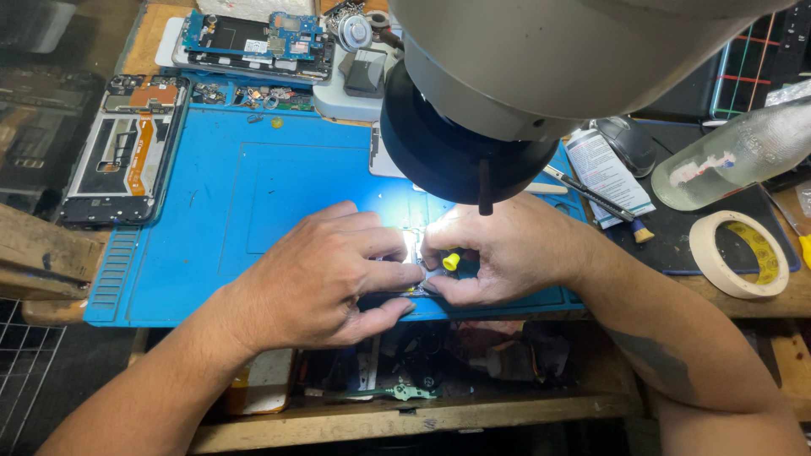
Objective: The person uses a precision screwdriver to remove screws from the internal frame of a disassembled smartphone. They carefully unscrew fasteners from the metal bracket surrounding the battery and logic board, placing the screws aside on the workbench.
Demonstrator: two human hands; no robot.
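Note:
My left hand and my right hand meet at the front edge of a blue work mat, under the lit lens of a grey microscope head. Between the fingertips lies a small shiny flat part, mostly hidden; the left thumb and fingers pinch its left side. The right hand's fingers hold a small tool with a yellow tip against it. What kind of part it is I cannot tell.
An opened phone frame lies left of the mat, a blue circuit board on a phone body at the back. To the right lie a roll of tape, a clear bottle, a small brush. An open drawer of parts sits below.

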